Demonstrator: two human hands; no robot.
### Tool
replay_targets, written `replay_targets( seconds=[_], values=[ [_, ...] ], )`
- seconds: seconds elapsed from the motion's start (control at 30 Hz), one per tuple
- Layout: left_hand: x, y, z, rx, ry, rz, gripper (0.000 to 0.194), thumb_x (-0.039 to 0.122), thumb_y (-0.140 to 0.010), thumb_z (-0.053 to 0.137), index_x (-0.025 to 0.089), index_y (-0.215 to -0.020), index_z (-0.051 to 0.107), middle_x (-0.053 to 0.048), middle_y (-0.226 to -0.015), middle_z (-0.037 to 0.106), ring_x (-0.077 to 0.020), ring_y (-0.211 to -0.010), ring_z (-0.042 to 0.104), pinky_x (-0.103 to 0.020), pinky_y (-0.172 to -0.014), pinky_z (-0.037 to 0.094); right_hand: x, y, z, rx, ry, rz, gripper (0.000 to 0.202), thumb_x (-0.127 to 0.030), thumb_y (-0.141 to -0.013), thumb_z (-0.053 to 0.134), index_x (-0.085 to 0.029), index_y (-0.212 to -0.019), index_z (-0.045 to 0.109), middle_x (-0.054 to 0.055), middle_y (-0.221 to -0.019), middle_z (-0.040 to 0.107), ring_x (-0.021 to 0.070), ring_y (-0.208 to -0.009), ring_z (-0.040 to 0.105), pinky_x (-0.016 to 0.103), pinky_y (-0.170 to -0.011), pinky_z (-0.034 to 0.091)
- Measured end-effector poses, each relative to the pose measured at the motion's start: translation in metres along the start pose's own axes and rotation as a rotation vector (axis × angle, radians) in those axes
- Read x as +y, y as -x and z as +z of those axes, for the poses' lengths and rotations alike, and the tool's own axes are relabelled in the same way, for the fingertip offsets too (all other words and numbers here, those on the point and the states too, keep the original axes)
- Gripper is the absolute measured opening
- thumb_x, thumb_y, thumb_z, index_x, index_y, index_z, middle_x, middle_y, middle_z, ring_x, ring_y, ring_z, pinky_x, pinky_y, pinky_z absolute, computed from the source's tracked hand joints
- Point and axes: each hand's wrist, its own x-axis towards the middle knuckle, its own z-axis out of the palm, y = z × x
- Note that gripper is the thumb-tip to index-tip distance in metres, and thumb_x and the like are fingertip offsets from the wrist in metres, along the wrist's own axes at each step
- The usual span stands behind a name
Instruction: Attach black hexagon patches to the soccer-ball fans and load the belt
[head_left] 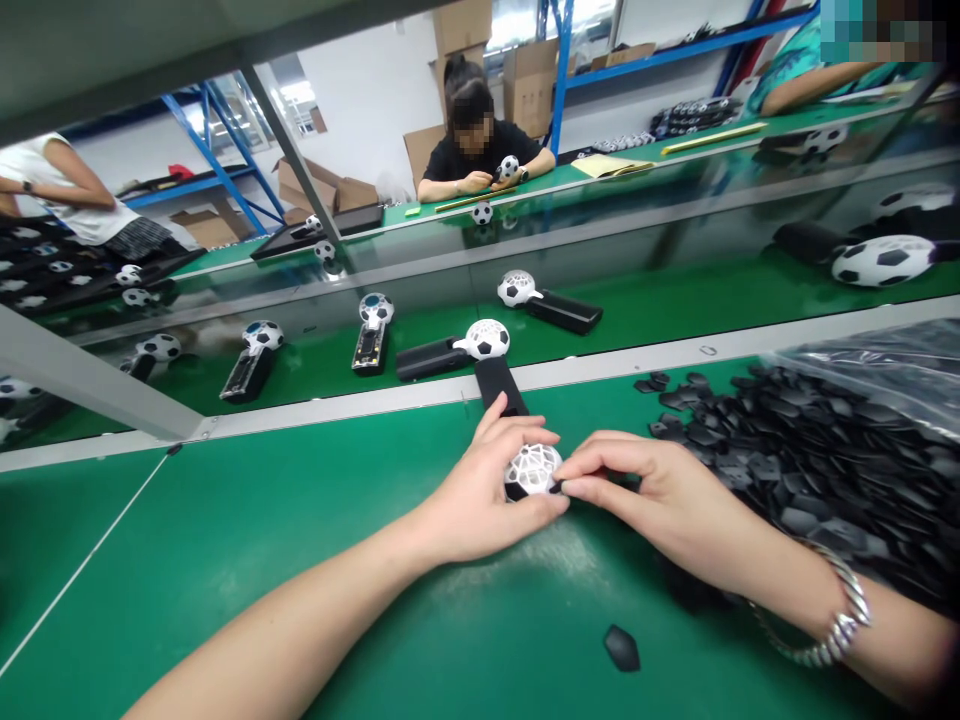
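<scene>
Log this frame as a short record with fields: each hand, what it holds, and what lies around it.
left hand: cups a white lattice football-shaped shell against the green bench mat
right hand: fingertips pinch at the shell's right side; a silver bracelet on the wrist
black handle: runs from the shell toward the conveyor
pile of black plastic pentagon pieces: right of the hands
single black piece: lies alone on the mat, nearer the camera
green conveyor belt: carries football-headed units

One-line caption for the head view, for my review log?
Left hand cups a white ball-shaped shell while right hand pinches its side, beside a pile of black pieces on the green bench.
</scene>
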Motion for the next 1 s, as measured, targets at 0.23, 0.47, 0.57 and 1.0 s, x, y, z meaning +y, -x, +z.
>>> replay_targets(
  seconds=[0.23, 0.47, 0.57, 1.0],
  values=[
    [0.002, -0.002, -0.002, -0.024, -0.015, 0.08, 0.039, 0.022, -0.072, 0.064, 0.019, -0.107, 0.049, -0.007, -0.115, 0.054, -0.022, -0.128, 0.032, -0.045, -0.113, 0.004, 0.0, -0.003, -0.003, -0.058, -0.014, 0.037, 0.012, -0.026, -0.081, 0.055, -0.022, -0.073, 0.064, -0.002, -0.078, 0.066, 0.0173, -0.075, 0.059, 0.027, -0.068, 0.043],
    [0.002, -0.002, -0.002, -0.025, -0.01, 0.066, 0.038, 0.02, -0.071, 0.064, 0.018, -0.106, 0.049, -0.008, -0.117, 0.053, -0.0244, -0.133, 0.022, -0.047, -0.112, 0.006, -0.004, -0.002, -0.002, -0.022, 0.045, 0.031, 0.011, -0.022, -0.08, 0.057, -0.023, -0.071, 0.063, -0.003, -0.076, 0.066, 0.0164, -0.073, 0.059, 0.027, -0.067, 0.041],
    [0.002, -0.003, -0.002, -0.016, -0.013, 0.081, 0.037, 0.019, -0.072, 0.063, 0.017, -0.106, 0.049, -0.008, -0.115, 0.053, -0.023, -0.13, 0.028, -0.045, -0.113, 0.006, -0.003, -0.001, 0.003, 0.021, 0.005, 0.025, 0.01, -0.022, -0.08, 0.056, -0.023, -0.071, 0.061, -0.004, -0.075, 0.065, 0.0157, -0.073, 0.058, 0.026, -0.067, 0.041],
    [0.002, -0.003, 0.002, 0.014, -0.029, 0.118, 0.036, 0.013, -0.068, 0.062, 0.016, -0.102, 0.049, -0.008, -0.106, 0.054, -0.0191, -0.119, 0.042, -0.041, -0.114, 0.007, 0.007, -0.004, 0.016, 0.012, -0.142, 0.058, 0.011, -0.024, -0.082, 0.053, -0.021, -0.071, 0.051, -0.004, -0.067, 0.053, 0.0122, -0.063, 0.05, 0.022, -0.058, 0.039]
  ],
)
